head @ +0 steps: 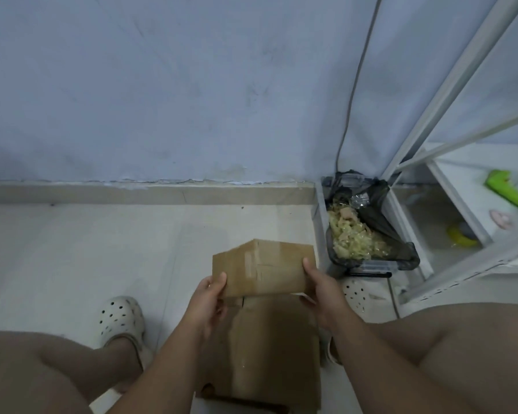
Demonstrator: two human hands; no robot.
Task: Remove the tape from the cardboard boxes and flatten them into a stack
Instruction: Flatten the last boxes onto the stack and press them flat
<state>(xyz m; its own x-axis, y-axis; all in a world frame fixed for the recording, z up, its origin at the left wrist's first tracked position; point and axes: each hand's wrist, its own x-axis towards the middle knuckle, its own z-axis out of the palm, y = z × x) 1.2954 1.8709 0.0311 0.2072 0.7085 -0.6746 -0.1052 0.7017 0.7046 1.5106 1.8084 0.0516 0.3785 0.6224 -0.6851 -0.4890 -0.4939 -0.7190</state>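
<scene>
Both hands hold a small cardboard box point(263, 270) above the flattened stack point(269, 351) on the floor: the left hand point(208, 300) pinches its left edge, the right hand point(320, 286) grips its right edge. A bin point(368, 225) of crumpled tape stands nearby.

Brown taped box point(263, 271), above flattened cardboard point(266, 354)

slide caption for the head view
Left hand and right hand hold a taped box over flat cardboard, beside a bin.
</scene>
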